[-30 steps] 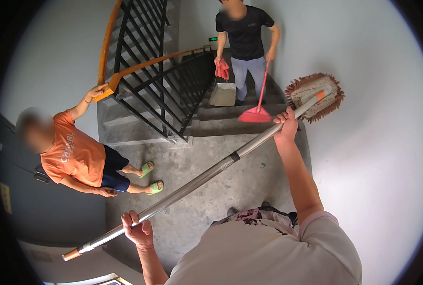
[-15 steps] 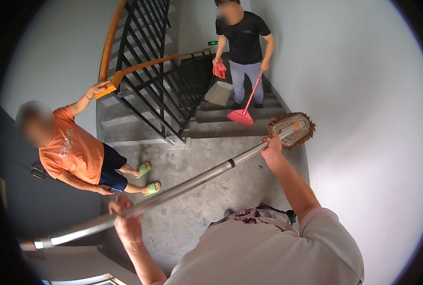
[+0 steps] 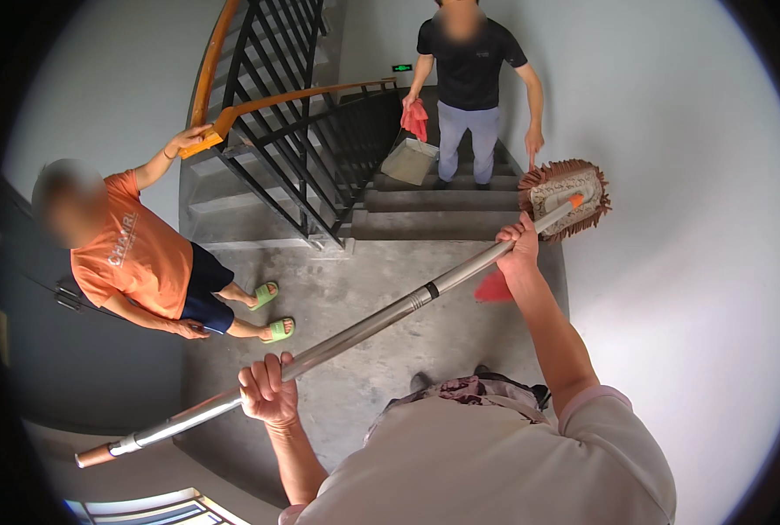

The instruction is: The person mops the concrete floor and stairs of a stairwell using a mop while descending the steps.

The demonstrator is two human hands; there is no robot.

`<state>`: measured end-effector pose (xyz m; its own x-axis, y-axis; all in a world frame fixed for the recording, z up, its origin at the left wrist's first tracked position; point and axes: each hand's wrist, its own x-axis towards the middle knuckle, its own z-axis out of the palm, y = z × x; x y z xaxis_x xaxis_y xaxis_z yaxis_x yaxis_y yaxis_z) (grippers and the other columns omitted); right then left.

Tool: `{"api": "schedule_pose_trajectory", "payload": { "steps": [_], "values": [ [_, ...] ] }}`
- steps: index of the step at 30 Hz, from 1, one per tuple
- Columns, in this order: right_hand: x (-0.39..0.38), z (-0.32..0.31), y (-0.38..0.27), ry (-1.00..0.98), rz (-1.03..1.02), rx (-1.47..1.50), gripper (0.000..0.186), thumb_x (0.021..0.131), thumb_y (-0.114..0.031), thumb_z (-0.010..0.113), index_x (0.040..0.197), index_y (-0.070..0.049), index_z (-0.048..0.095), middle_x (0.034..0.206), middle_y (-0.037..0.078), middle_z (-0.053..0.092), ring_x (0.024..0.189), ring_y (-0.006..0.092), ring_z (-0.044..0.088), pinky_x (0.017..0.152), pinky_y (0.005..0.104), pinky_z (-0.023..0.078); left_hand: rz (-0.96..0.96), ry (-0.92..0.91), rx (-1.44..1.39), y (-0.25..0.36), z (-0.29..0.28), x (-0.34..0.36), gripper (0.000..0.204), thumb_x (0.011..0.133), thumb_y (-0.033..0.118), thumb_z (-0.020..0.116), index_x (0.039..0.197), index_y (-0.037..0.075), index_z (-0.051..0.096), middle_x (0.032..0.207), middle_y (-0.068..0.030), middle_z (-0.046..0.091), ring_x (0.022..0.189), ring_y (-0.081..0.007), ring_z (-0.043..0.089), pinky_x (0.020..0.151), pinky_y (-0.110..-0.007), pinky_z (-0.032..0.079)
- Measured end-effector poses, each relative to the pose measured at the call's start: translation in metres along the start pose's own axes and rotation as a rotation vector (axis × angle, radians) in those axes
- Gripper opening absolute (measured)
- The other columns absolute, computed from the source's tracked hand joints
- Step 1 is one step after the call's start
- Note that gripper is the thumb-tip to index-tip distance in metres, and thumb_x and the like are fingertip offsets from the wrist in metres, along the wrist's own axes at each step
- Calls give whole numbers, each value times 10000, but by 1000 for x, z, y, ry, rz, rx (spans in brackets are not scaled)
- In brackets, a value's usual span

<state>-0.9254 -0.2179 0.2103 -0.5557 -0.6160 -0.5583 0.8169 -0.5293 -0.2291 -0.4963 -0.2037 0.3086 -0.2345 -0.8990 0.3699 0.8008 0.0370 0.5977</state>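
Observation:
A long mop with a silver telescopic pole (image 3: 368, 328) slants across the view from lower left to upper right. Its oval head (image 3: 552, 194) has a brown fringe and sits close to the right wall. My right hand (image 3: 519, 243) is closed round the pole just below the head. Lower down, my left hand (image 3: 269, 391) has its fingers curled over the pole. The bare brown-tipped end (image 3: 95, 457) sticks out beyond my left hand. Part of a red broom (image 3: 493, 287) shows on the landing behind my right hand and the pole.
A person in a black shirt (image 3: 468, 74) stands on the stairs (image 3: 442, 225) with a grey dustpan (image 3: 410, 164) and red cloth (image 3: 414, 120). At left, a person in orange (image 3: 140, 254) holds the wooden handrail (image 3: 293, 98). A pale wall (image 3: 670, 219) runs along the right.
The mop head has shifted right and slightly up with my right hand. My left hand has moved right along with the pole. The other person's red broom has swung from the stair edge onto the landing.

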Motion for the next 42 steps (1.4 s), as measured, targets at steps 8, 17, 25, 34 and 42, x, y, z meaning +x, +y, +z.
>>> {"api": "schedule_pose_trajectory", "payload": {
  "steps": [8,17,25,34,42],
  "values": [
    [-12,-17,15,-196,-83,-44,452,851,-272,594,555,-177,266,497,-52,226,425,93,270,428,248,268,-1236,-238,795,-9,-15,-39,402,840,332,638,1084,22,559,1120,-114,578,825,-215,623,720,-325,510],
    [-75,33,14,-473,-244,-440,329,927,-311,509,663,-170,371,495,-71,263,433,59,256,425,241,208,-1035,-697,1055,-128,-84,24,413,918,383,479,1142,45,557,1062,-74,592,1000,-198,546,864,-334,443],
    [-130,42,3,-515,-230,-517,255,928,-283,499,733,-183,369,482,-60,268,371,55,245,357,230,230,-1437,-592,472,-168,-42,-33,357,878,437,531,705,125,508,589,8,509,585,-108,543,548,-251,424],
    [-112,82,29,-296,-352,-469,313,915,-283,533,688,-185,342,496,-75,244,400,46,219,384,224,194,-263,-376,1698,-144,-25,-2,300,783,318,646,916,81,518,718,-131,623,639,-324,619,545,-415,497],
    [-127,47,29,-471,-113,-483,328,910,-319,530,672,-196,342,496,-84,263,397,45,228,385,223,200,-1607,-632,202,-122,-10,8,292,917,362,510,847,80,532,510,-5,501,393,-83,441,362,-230,319]
  ]
}}
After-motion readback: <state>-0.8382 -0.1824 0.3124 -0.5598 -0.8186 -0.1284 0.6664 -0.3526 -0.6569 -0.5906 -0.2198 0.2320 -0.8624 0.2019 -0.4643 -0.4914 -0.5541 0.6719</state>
